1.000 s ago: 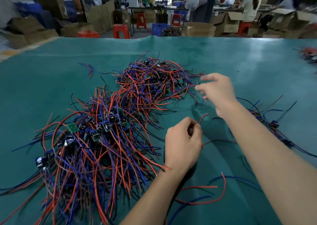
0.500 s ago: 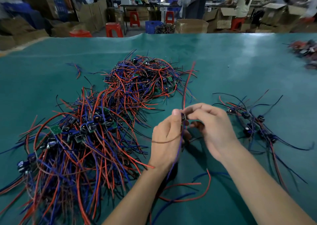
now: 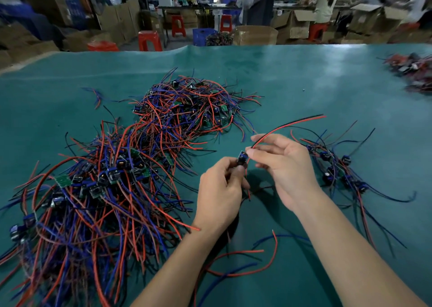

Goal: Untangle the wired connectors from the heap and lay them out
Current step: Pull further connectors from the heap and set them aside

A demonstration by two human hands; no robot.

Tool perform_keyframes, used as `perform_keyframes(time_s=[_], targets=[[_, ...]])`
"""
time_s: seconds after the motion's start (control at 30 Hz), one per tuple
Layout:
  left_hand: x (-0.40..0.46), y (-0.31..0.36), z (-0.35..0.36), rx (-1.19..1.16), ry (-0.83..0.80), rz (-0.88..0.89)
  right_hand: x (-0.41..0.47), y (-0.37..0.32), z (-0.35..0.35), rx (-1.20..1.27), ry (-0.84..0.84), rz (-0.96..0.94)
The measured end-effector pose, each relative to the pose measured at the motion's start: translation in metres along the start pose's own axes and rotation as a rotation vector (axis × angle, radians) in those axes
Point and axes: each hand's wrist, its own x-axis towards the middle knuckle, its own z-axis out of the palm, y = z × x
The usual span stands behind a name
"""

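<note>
Your left hand has its fingers curled in, pinching the small blue-and-black wired connector from below; its lower body is hidden behind your fingertips. Your right hand meets it from the other side, thumb and forefinger closed on the connector's thin red and black leads, the other fingers loosely spread. Those leads arc up and away past your right hand, ends free in the air.

Just beyond your right hand lies a small laid-out group of blue connectors with dark wires. Left of your left hand sprawls the big tangled heap of red, blue and black wires with small green boards, cut off by the frame's left and lower edges. Between your forearms, loose red and blue wires curl on the teal table mat. Far off to your right, another reddish pile is blurred and cropped.
</note>
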Motion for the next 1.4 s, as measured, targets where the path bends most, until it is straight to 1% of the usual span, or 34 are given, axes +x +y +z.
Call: perform_keyframes(time_s=[0.1, 0.2, 0.27, 0.33, 0.47, 0.5, 0.57, 0.63, 0.67, 0.7, 0.73, 0.8, 0.87, 0.9, 0.97, 1.03, 1.13, 1.23, 1.33, 1.4], targets=[[0.000, 0.000, 0.000, 0.021, -0.004, 0.000, 0.002, 0.002, -0.001, -0.070, 0.060, -0.080], [-0.001, 0.001, 0.000, 0.031, -0.013, 0.019, 0.007, 0.001, -0.008, -0.152, 0.184, -0.205], [-0.001, 0.002, 0.000, 0.042, -0.017, 0.043, 0.011, -0.001, -0.015, -0.153, 0.273, -0.238], [-0.002, 0.002, 0.000, 0.077, -0.022, 0.067, 0.015, -0.004, -0.025, -0.120, 0.391, -0.245], [-0.004, 0.002, 0.003, 0.107, 0.012, 0.086, 0.023, -0.006, -0.049, -0.091, 0.728, -0.272], [-0.004, 0.002, 0.003, 0.125, 0.038, 0.091, 0.023, -0.005, -0.049, -0.120, 0.785, -0.286], [-0.003, 0.001, 0.001, 0.119, 0.110, 0.064, 0.020, -0.005, -0.043, -0.151, 0.814, -0.316], [-0.001, 0.000, -0.001, 0.036, 0.194, 0.003, 0.018, -0.006, -0.037, -0.098, 0.791, -0.291], [-0.001, 0.001, -0.002, 0.011, 0.228, -0.017, 0.018, -0.007, -0.035, -0.065, 0.759, -0.252], [-0.001, 0.003, -0.003, 0.003, 0.246, -0.026, 0.018, -0.007, -0.033, -0.059, 0.687, -0.197], [-0.001, 0.004, -0.003, 0.000, 0.249, -0.024, 0.016, -0.006, -0.030, -0.082, 0.568, -0.137], [-0.002, 0.005, -0.002, -0.003, 0.218, 0.002, 0.008, -0.001, -0.017, -0.171, 0.268, -0.047], [-0.003, 0.005, -0.001, 0.017, 0.161, 0.031, -0.002, 0.006, -0.001, -0.267, 0.017, -0.042], [-0.003, 0.005, -0.001, 0.024, 0.137, 0.038, -0.005, 0.009, 0.006, -0.289, -0.048, -0.065], [-0.003, 0.005, -0.002, 0.029, 0.100, 0.038, -0.007, 0.011, 0.013, -0.288, -0.065, -0.121], [-0.003, 0.006, -0.002, 0.055, 0.058, 0.045, -0.005, 0.011, 0.011, -0.312, 0.013, -0.218], [-0.002, 0.005, -0.002, 0.116, -0.044, 0.058, 0.003, 0.003, -0.002, -0.354, 0.247, -0.360], [-0.003, 0.007, -0.002, 0.218, -0.116, 0.045, 0.009, -0.009, -0.021, -0.252, 0.493, -0.401], [-0.004, 0.008, -0.002, 0.317, -0.113, 0.077, 0.012, -0.025, -0.042, -0.154, 0.747, -0.456], [-0.005, 0.008, -0.002, 0.343, -0.084, 0.096, 0.010, -0.039, -0.052, -0.068, 0.852, -0.503]])
